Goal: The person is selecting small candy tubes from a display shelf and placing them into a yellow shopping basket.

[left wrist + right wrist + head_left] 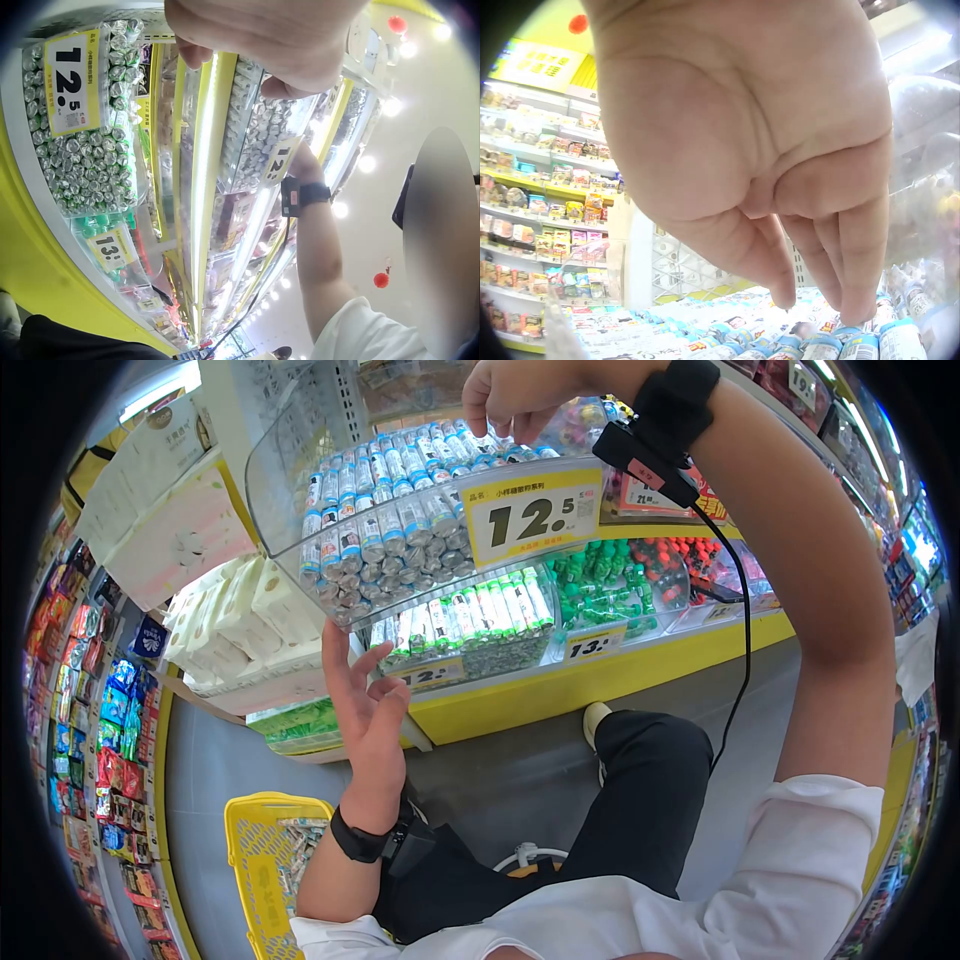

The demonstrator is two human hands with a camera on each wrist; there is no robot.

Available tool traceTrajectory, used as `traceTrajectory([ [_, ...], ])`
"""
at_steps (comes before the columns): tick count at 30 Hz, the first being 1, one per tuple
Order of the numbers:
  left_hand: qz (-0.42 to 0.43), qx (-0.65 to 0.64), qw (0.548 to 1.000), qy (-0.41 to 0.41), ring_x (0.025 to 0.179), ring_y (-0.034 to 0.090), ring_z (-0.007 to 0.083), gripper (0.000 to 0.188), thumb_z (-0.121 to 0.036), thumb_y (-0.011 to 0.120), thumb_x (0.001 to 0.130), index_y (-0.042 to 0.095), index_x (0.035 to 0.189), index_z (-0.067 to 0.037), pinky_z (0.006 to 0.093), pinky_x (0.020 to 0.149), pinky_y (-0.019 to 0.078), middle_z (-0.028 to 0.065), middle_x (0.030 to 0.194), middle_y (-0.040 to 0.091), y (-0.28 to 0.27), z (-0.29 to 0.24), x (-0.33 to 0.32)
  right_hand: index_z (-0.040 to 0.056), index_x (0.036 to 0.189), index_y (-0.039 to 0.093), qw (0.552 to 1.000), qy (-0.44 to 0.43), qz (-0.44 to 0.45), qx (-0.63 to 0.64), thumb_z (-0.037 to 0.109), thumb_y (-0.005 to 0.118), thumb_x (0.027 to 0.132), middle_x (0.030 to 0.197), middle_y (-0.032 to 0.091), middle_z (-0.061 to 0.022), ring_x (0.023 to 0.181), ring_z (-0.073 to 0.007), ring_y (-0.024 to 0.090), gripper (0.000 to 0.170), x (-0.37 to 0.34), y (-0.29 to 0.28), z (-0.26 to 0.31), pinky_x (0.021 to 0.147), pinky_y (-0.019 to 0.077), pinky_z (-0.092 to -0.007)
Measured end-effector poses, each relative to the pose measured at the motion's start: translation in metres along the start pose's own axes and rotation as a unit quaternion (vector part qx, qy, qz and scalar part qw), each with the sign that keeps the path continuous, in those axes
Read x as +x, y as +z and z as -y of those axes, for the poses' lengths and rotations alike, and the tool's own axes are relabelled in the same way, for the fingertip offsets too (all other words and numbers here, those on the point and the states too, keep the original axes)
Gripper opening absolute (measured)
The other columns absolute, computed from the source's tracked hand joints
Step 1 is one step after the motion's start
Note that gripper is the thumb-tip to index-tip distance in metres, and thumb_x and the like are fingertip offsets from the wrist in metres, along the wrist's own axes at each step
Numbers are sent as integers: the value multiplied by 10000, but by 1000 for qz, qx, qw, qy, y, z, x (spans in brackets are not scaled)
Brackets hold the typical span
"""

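My right hand (520, 400) is inside the upper clear plastic bin (272, 495), over tightly stacked foil-wrapped rolls (400, 465) with white and blue labels. Its fingers point down, their tips right at the top layer of rolls in the right wrist view; thumb and fingers stand apart. My left hand (368, 710) is below that bin's lower left corner. The index finger (337, 650) stretches up to the bin's underside, while the other fingers are loosely bent and hold nothing. A yellow price card (530, 515) reading 12.5 hangs on the bin's front.
Lower bins hold green-labelled rolls (480, 610), green-capped items (600, 580) and red ones. White tissue packs (240, 605) stand left of the bins. On the floor at left is a yellow basket (262, 890) with rolls in it. A black cable (748, 630) hangs from the right wrist.
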State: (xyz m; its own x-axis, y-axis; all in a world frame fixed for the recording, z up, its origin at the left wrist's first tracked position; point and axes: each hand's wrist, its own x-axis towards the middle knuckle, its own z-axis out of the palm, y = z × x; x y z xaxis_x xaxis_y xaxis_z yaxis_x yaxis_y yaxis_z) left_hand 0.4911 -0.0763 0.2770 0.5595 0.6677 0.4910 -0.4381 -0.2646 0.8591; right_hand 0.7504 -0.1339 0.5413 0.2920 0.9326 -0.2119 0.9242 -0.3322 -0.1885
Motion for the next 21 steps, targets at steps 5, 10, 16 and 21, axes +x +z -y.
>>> traceTrajectory([
  [5, 1, 3, 1000, 10, 1204, 480, 249, 811, -70, 533, 799, 203, 1539, -111, 290, 852, 452, 100, 1535, 260, -1, 2, 0, 2, 1073, 663, 983, -83, -120, -108, 138, 517, 849, 992, 689, -141, 877, -275, 644, 300, -13, 6, 4, 769, 511, -375],
  [10, -3, 16, 1000, 9, 1206, 478, 252, 797, -66, 530, 808, 209, 1537, -106, 291, 842, 447, 99, 1527, 281, -1, 2, 0, 15, 940, 666, 926, -198, -315, -61, 178, 529, 864, 833, 662, -159, 776, -325, 611, 226, -49, 37, 20, 743, 497, -394],
  [16, -5, 28, 1000, 8, 1206, 479, 254, 787, -85, 541, 814, 220, 1533, -107, 300, 856, 434, 102, 1526, 296, -1, 0, 0, 25, 909, 620, 910, -277, -307, 40, 152, 643, 804, 844, 627, -126, 818, -274, 600, 167, -88, 88, 28, 760, 470, -391],
  [21, -10, 11, 1000, -1, 1188, 486, 252, 798, -48, 543, 792, 228, 1524, -98, 313, 885, 428, 124, 1490, 319, 0, -2, 1, 50, 790, 594, 874, -333, -353, 34, 61, 651, 775, 690, 561, -68, 652, -255, 573, 60, -105, 157, 30, 589, 429, -366],
])
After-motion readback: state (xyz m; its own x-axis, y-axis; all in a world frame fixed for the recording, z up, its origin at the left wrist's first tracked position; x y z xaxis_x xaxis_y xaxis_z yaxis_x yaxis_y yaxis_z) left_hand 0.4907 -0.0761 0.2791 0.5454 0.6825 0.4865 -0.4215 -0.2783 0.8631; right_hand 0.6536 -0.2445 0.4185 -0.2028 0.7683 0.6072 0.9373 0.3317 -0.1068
